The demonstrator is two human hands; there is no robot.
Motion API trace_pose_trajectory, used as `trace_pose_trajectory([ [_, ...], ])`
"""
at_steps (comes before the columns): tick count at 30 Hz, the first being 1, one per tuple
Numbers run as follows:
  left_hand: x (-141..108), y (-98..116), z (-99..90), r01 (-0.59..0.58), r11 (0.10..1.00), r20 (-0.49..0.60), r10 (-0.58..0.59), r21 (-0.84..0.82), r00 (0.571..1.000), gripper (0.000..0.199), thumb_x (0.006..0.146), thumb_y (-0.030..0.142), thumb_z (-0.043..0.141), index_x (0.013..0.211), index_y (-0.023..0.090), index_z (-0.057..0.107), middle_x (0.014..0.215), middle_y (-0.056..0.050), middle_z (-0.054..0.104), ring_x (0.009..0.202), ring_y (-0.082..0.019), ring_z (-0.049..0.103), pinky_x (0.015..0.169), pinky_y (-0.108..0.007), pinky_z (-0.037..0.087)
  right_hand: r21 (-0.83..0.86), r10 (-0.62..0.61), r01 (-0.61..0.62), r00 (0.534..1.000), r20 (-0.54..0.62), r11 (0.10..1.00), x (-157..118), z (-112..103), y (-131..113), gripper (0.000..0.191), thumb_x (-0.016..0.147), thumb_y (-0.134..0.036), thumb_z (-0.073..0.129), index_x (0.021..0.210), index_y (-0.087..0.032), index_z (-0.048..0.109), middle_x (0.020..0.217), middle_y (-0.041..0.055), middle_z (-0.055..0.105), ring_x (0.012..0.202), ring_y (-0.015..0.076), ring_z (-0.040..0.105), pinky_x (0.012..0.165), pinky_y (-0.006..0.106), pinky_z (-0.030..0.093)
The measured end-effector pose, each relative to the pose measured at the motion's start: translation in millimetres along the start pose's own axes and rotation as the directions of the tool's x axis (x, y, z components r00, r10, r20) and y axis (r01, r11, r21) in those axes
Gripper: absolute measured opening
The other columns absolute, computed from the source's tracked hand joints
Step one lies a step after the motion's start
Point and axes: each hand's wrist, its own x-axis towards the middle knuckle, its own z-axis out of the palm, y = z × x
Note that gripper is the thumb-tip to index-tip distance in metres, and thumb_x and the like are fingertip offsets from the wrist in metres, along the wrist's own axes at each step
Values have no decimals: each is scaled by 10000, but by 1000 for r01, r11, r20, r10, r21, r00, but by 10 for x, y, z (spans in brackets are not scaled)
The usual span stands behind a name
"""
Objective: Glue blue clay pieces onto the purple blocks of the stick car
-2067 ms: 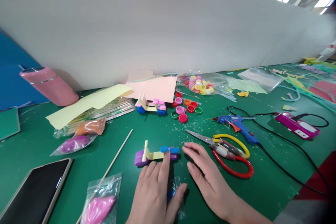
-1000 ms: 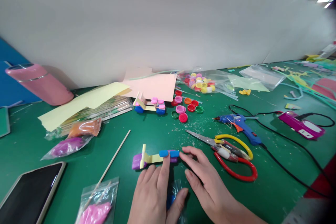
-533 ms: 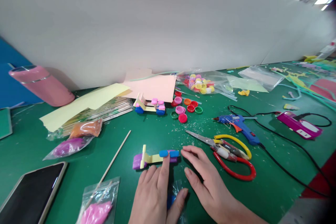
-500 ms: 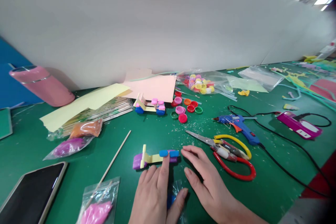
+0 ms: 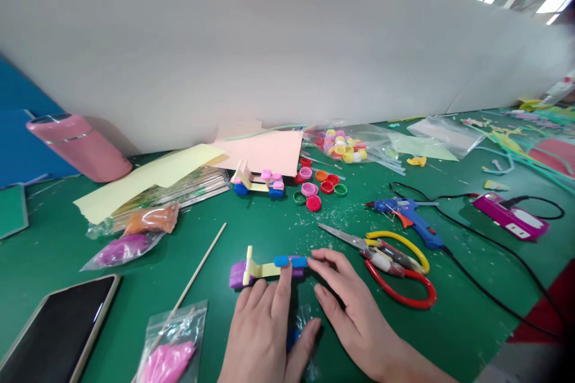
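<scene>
A small model with purple ends (image 5: pixel 238 275), a pale yellow strip body (image 5: pixel 265 270) and an upright yellow piece lies on the green table. Blue clay (image 5: pixel 298 261) sits across its right end. My left hand (image 5: pixel 265 326) presses its index fingertip on the blue clay, the other fingers bent beside the model and the thumb apart. My right hand (image 5: pixel 354 305) touches the clay's right end with a fingertip, its thumb and fingers apart. A clear bag with blue clay (image 5: pixel 294 335) is partly hidden under my left hand.
Scissors (image 5: pixel 381 251) and a blue glue gun (image 5: pixel 408 215) with a cord lie right. A second model (image 5: pixel 258 184), coloured rings (image 5: pixel 309 189) and papers stand behind. A stick (image 5: pixel 193 278), bagged clay (image 5: pixel 168 362) and a phone (image 5: pixel 58 329) are left.
The right fingertip has come against the right end of the blue clay. The left hand stays on the model, and the view has shifted slightly.
</scene>
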Motion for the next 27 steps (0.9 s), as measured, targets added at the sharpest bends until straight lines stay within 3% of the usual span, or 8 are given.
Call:
trace_pose_trajectory([
  [6,-28,1,7,46,998,32,-45,-43,998,630,760,419,528,1251,58,372,833,-125,654,747,-238,600,659,-375,504,2,-20,20,999,-24,1000,6,1,8,363,894,-219,398,1254,-221,447,1278,90,424,1188,207,422,987,342,398],
  [10,13,-9,-12,7,1000,12,-7,-27,1000,611,756,406,527,1212,17,406,785,-129,651,700,-234,598,608,-370,508,-7,-9,9,1000,-19,1000,-3,4,6,360,894,-219,400,1249,-222,457,1280,84,421,1188,205,421,988,331,397],
  [15,49,-14,-32,-8,1000,-5,8,-6,1000,556,751,385,533,1182,44,444,788,-118,657,708,-240,602,623,-383,508,-9,3,-3,1000,3,1000,2,6,5,355,899,-222,391,1246,-208,461,1282,86,409,1193,193,412,994,306,387],
  [27,-27,-26,-12,6,998,11,-5,-62,1000,597,769,366,533,1243,38,379,819,-115,648,735,-229,576,657,-364,488,30,5,-5,1000,-29,1000,1,-6,-11,326,898,-213,394,1213,-196,473,1270,89,409,1191,185,406,1004,306,369],
])
